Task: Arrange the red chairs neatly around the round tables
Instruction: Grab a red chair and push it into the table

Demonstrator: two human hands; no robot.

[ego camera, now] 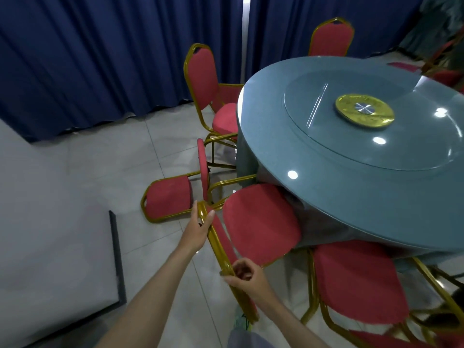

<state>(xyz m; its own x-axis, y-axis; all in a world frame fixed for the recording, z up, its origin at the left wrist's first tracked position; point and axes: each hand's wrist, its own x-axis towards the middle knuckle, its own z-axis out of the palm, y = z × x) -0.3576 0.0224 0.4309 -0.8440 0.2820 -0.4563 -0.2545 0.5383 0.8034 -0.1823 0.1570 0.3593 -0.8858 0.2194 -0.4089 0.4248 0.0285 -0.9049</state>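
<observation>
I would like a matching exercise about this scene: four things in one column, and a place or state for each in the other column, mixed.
Things:
1. fallen chair
2. held chair
3. gold disc
4. blue curtain

Places or states:
A. at the middle of the round table
B. lying on its side on the floor
C. hanging behind the chairs
D. gripped at its gold frame by left hand and right hand

Pairs: 1-B, 2-D, 3-A, 4-C

Head view, angled down, close over table (351, 156)
</observation>
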